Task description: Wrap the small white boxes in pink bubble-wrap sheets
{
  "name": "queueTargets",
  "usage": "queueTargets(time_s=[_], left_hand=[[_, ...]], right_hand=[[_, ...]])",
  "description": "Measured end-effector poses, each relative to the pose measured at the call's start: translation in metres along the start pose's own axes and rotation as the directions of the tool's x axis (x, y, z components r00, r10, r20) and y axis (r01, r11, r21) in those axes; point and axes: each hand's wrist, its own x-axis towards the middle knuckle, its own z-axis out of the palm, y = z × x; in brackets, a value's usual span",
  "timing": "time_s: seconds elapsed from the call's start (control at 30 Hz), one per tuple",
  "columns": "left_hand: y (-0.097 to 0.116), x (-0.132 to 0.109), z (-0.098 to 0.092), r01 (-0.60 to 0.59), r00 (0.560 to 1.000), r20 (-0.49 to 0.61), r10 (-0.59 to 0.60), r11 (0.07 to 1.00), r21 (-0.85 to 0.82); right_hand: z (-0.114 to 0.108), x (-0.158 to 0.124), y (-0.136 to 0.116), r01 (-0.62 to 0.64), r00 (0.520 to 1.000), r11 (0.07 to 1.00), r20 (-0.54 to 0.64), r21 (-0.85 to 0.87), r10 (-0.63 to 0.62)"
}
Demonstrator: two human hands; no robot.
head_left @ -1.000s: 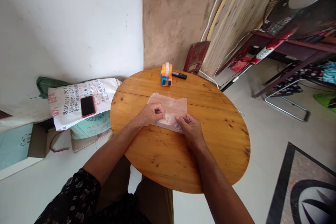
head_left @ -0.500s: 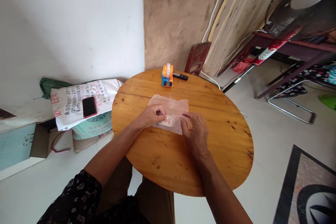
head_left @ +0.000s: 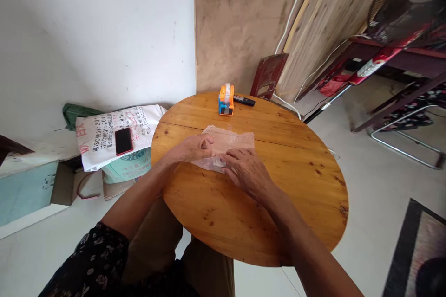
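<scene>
A translucent sheet of bubble wrap (head_left: 232, 138) lies on the round wooden table (head_left: 216, 213) in front of me. At its left side my left hand (head_left: 193, 148) is closed, thumb and fingers curled on the sheet's edge. My right hand (head_left: 245, 167) rests across the sheet's front right part, its fingers stretched out and pointing left. A small pale piece (head_left: 219, 161) shows between the hands; the right fingers hide most of it. Beyond the sheet stands an orange and blue tape dispenser (head_left: 226, 100) with a roll of clear tape.
Beside the dispenser lies a black-handled tool (head_left: 244, 100), its kind unclear. Left of the table, a phone (head_left: 124, 141) rests on a printed white sack (head_left: 101, 141). A wooden chair (head_left: 268, 74) stands behind the table, and a fan (head_left: 411, 4) at the far right.
My right hand has moved left over the bubble wrap and now covers the red-printed piece. My left hand has shifted slightly left. The view has turned a little left.
</scene>
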Motion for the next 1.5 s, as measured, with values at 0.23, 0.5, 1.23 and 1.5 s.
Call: queueTargets(time_s=[0.23, 0.5, 1.23, 1.5], left_hand=[[-0.017, -0.016, -0.016, 0.148, 0.984, -0.124, -0.130, 0.977, 0.155], [-0.020, -0.041, -0.017, 0.447, 0.894, 0.018, -0.448, 0.888, -0.103], [0.019, -0.003, 0.006, 0.495, 0.857, 0.056, -0.513, 0.786, -0.371], [0.028, -0.003, 0.010, 0.505, 0.849, 0.207, -0.486, 0.633, -0.586]], right_hand=[[-0.009, 0.012, -0.013, -0.028, 0.995, 0.992, 0.088, -0.124, 0.039], [-0.003, 0.010, -0.015, -0.021, 0.999, 0.986, 0.033, -0.163, 0.026], [0.004, 0.010, -0.017, -0.012, 1.000, 0.978, 0.001, -0.209, 0.013], [0.006, 0.009, -0.019, -0.034, 0.998, 0.984, -0.056, -0.176, 0.024]])
